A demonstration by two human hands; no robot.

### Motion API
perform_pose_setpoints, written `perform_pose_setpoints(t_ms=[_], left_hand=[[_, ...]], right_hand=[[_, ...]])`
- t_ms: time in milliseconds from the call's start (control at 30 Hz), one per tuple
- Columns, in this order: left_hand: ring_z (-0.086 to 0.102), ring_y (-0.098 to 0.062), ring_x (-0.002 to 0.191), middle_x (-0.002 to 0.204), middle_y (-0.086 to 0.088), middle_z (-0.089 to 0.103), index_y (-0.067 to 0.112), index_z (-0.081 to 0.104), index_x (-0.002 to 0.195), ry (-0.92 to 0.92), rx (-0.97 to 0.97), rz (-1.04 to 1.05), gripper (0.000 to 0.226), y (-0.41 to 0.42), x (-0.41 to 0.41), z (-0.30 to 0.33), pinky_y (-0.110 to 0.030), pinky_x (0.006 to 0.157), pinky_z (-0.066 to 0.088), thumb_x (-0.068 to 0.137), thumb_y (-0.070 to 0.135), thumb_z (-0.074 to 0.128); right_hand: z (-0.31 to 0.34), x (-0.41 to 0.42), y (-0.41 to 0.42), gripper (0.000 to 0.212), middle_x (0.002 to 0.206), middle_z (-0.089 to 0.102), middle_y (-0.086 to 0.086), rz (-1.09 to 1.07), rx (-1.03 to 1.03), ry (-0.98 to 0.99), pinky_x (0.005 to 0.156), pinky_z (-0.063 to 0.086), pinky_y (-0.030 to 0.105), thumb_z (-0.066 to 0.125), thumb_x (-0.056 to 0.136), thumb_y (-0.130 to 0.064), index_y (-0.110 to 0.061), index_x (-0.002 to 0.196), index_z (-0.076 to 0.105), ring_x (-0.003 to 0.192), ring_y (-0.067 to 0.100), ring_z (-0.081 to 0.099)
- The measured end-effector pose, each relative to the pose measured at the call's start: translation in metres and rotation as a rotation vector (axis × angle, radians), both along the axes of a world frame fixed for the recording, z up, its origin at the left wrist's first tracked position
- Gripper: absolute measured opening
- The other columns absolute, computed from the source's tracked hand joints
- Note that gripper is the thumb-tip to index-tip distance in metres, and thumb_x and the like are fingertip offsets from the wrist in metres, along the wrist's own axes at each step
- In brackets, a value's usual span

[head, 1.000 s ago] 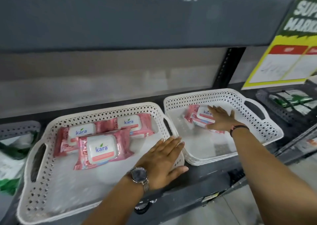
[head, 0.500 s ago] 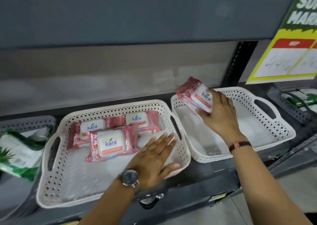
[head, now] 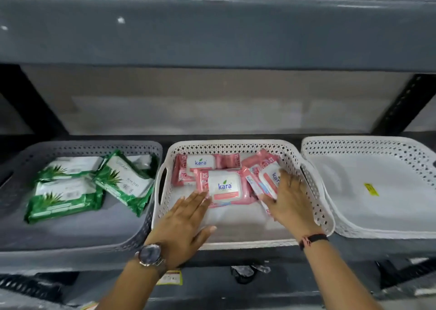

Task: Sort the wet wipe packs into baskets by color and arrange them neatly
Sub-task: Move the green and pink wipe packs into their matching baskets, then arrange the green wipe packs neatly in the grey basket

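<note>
Pink pack (head: 268, 179) carried from right basket (head: 368, 142) into middle basket (head: 226, 142) under both hands. Right hand (head: 291, 201) grips it, tilted; left hand (head: 186, 217) flat, fingers straight, touching front pack (head: 224, 187). Lay flat, label up, edges squared.

Three baskets (head: 236, 143), four pink packs (head: 224, 187), four green (head: 63, 200)
</note>
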State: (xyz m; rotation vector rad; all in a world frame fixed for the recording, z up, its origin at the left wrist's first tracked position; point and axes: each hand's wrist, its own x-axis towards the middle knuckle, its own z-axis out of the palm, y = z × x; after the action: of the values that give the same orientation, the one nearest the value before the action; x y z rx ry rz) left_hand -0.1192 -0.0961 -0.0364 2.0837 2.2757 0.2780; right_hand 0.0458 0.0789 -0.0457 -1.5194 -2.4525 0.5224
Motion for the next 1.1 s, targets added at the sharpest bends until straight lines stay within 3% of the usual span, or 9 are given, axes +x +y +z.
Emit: perform_pose_setpoints(t_ms=[33,100,167,300,400,567,667,800,1100], left_hand=[[0.04,-0.028,0.127,0.139,-0.01,0.041,0.006,0.042,0.13,0.05,-0.007,0.013,0.061,0.001,0.002,0.002,-0.039,0.098,0.04,0.085,0.046,0.051],[0.018,-0.026,0.137,0.148,-0.005,0.019,0.01,0.025,0.138,-0.002,-0.025,0.019,0.061,0.002,0.002,0.001,-0.049,0.109,0.009,0.09,0.043,0.044],[0.002,-0.024,0.139,0.151,-0.003,0.006,0.013,0.013,0.141,-0.063,-0.016,0.02,0.059,0.0,-0.002,-0.003,-0.049,0.105,-0.014,0.094,0.04,0.038],[0.042,-0.037,0.124,0.134,-0.019,0.048,0.002,0.045,0.127,-0.003,0.156,0.12,0.052,-0.02,-0.021,0.017,-0.063,0.095,0.014,0.087,0.035,0.044],[0.048,-0.043,0.117,0.126,-0.025,0.054,-0.004,0.051,0.12,-0.024,0.235,0.256,0.051,-0.047,-0.059,0.03,-0.06,0.096,0.018,0.081,0.026,0.036],[0.034,-0.048,0.126,0.134,-0.032,0.04,-0.008,0.038,0.128,0.001,0.165,0.443,0.059,-0.105,-0.156,0.022,-0.055,0.105,0.026,0.072,-0.011,0.055],[0.01,-0.035,0.138,0.149,-0.024,0.013,-0.001,0.014,0.138,-0.022,-0.032,0.454,0.081,-0.123,-0.205,0.007,-0.04,0.114,0.01,0.079,0.012,0.067],[0.0,-0.027,0.14,0.153,-0.016,-0.002,0.006,-0.004,0.14,0.051,-0.211,0.365,0.099,-0.121,-0.241,-0.01,-0.032,0.114,0.004,0.079,0.043,0.065],[0.027,-0.024,0.133,0.15,-0.004,0.023,0.02,0.011,0.141,0.027,-0.202,0.188,0.089,-0.121,-0.277,-0.011,-0.036,0.111,0.026,0.075,0.026,0.072]], right_hand=[[0.0,0.001,0.001,0.078,0.142,0.027,0.023,0.011,-0.018,-0.015,0.102,0.041,0.051,0.063,0.08,-0.039,-0.016,0.138,0.016,0.131,0.039,0.027],[0.003,0.004,0.002,0.084,0.146,0.023,0.021,0.033,-0.039,-0.041,0.105,0.038,0.051,0.064,0.078,-0.043,-0.016,0.139,0.013,0.134,0.037,0.024],[0.011,0.007,0.001,0.089,0.148,0.022,0.02,0.043,0.003,-0.034,0.11,0.033,0.05,0.065,0.076,-0.046,-0.015,0.14,0.012,0.136,0.035,0.023],[0.032,-0.009,-0.012,0.07,0.137,0.042,0.021,0.121,0.219,0.121,0.103,0.04,0.049,0.064,0.078,-0.038,-0.006,0.132,0.032,0.125,0.036,0.041],[0.042,-0.042,-0.04,0.062,0.131,0.049,0.021,0.253,0.296,0.217,0.101,0.04,0.044,0.068,0.078,-0.026,-0.003,0.128,0.039,0.121,0.036,0.045],[0.046,-0.125,-0.104,0.059,0.135,0.048,0.018,0.52,0.325,0.271,0.104,0.037,0.041,0.067,0.079,-0.025,-0.005,0.129,0.042,0.124,0.034,0.044],[0.036,-0.183,-0.138,0.075,0.143,0.038,0.011,0.667,0.302,0.109,0.112,0.025,0.035,0.065,0.078,-0.039,-0.01,0.137,0.03,0.132,0.026,0.033],[0.019,-0.24,-0.159,0.097,0.144,0.032,0.01,0.563,0.251,-0.067,0.11,0.026,0.041,0.069,0.068,-0.053,-0.009,0.138,0.019,0.13,0.028,0.031],[0.009,-0.271,-0.156,0.085,0.133,0.039,0.014,0.413,0.123,-0.123,0.102,0.039,0.041,0.072,0.073,-0.029,-0.008,0.138,0.022,0.12,0.031,0.038]])
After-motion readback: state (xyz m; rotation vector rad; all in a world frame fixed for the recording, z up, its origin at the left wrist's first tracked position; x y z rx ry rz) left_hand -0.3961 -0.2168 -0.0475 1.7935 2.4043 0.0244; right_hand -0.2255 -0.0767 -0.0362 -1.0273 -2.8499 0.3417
